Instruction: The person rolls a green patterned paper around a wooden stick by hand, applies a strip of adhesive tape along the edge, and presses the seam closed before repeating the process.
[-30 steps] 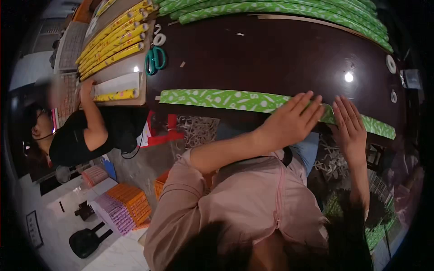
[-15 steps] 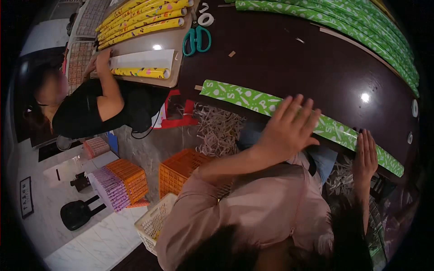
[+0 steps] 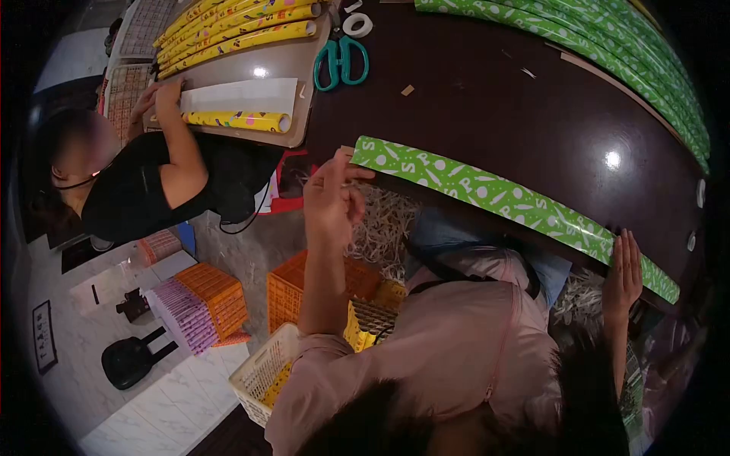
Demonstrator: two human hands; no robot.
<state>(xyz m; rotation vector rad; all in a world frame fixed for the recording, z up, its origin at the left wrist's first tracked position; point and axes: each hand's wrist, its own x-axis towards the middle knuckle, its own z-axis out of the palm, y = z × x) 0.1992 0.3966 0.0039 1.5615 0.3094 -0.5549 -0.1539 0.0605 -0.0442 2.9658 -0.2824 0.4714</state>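
Observation:
A long green roll of wrapping paper (image 3: 479,190) with white lettering and shapes lies along the near edge of the dark table. At its left end a short brown strip (image 3: 347,150) sticks out. My left hand (image 3: 331,197) is at that end, its upper fingers closed at the strip and the others curled. Part of the grip is hidden. Near the roll's right end my right hand (image 3: 625,270) lies flat on the paper, fingers stretched out.
Green rolls (image 3: 585,53) lie at the back right, yellow rolls (image 3: 236,34) at the back left. Teal scissors (image 3: 341,64) and a tape roll (image 3: 357,25) lie between them. A co-worker (image 3: 144,175) sits left, by another yellow roll (image 3: 237,121). Orange crates (image 3: 285,292) and paper shreds (image 3: 384,228) are below.
My left hand has moved left from the middle of the green roll to its left end. My right hand stays on the roll. The view has shifted slightly.

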